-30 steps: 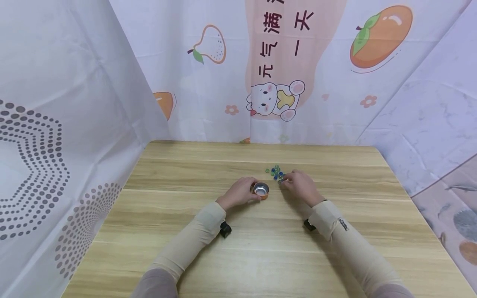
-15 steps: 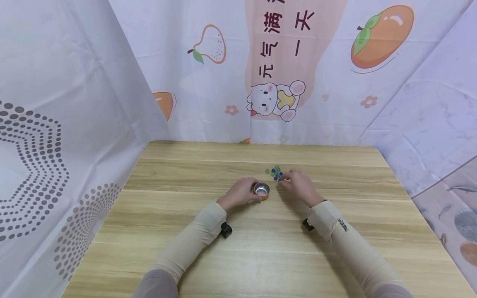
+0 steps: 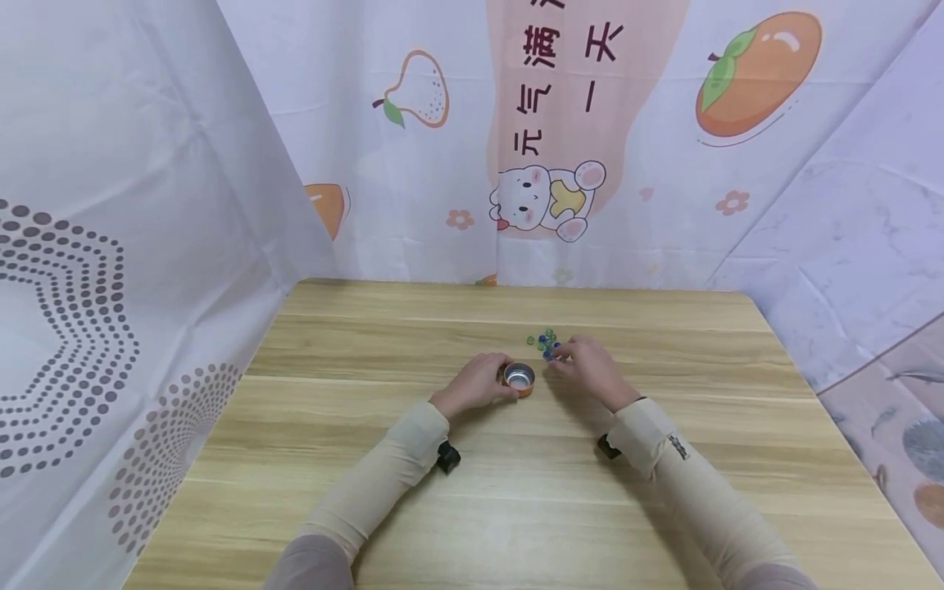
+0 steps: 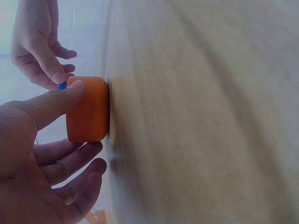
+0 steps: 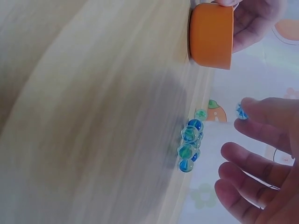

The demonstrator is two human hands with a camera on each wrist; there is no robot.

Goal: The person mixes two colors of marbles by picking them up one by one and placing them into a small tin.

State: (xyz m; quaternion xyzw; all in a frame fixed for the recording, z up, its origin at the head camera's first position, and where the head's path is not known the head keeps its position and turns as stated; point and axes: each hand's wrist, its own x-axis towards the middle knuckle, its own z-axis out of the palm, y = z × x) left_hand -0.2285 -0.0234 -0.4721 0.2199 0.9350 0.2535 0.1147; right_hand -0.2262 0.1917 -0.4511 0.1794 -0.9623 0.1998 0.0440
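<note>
On a wood-grain table [image 3: 509, 508], a person's left hand [image 3: 478, 382] holds an upright orange cup [image 4: 88, 112] between thumb and fingers. The right hand [image 3: 596, 375], its grip narrowed to a thumb-and-finger pinch, holds one blue-and-clear marble [image 5: 240, 111] above the table, near clustered blue and green marbles [image 5: 189, 134].

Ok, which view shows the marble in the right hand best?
The right wrist view: the marble is pinched by the right hand, its blue pattern visible. The left wrist view shows just a blue sliver by the orange cup; in the head view it is too small to make out.
</note>
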